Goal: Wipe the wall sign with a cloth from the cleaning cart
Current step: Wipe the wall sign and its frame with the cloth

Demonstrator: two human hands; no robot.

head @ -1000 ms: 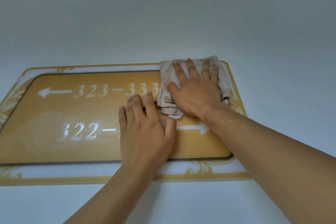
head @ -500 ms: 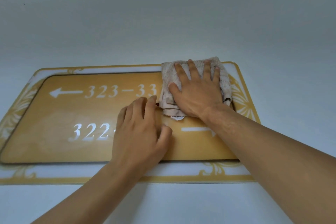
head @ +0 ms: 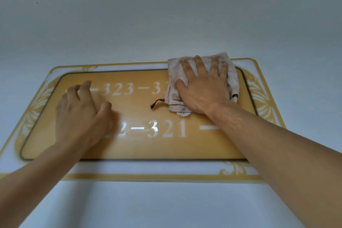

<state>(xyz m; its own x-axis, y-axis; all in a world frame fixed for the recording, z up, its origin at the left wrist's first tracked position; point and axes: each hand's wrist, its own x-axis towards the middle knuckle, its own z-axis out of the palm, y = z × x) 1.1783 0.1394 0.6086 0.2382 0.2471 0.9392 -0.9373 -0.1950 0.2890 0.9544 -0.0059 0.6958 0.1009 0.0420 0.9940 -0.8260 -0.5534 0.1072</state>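
Observation:
A yellow wall sign [head: 140, 146] with white room numbers, arrows and a white ornamented border fills the middle of the view. A folded beige cloth [head: 174, 72] with a small dark red loop lies against the sign's upper right part. My right hand [head: 203, 89] presses flat on the cloth, fingers spread upward. My left hand [head: 81, 109] rests on the left part of the sign with fingers loosely curled, holding nothing, and covers the left arrow and part of the lower number.
A plain pale grey-white wall [head: 166, 15] surrounds the sign on all sides. My two forearms reach in from the bottom corners.
My left hand has slid left across the sign, uncovering the number 321 and the cloth's red loop. My right hand stays on the cloth near the upper right corner.

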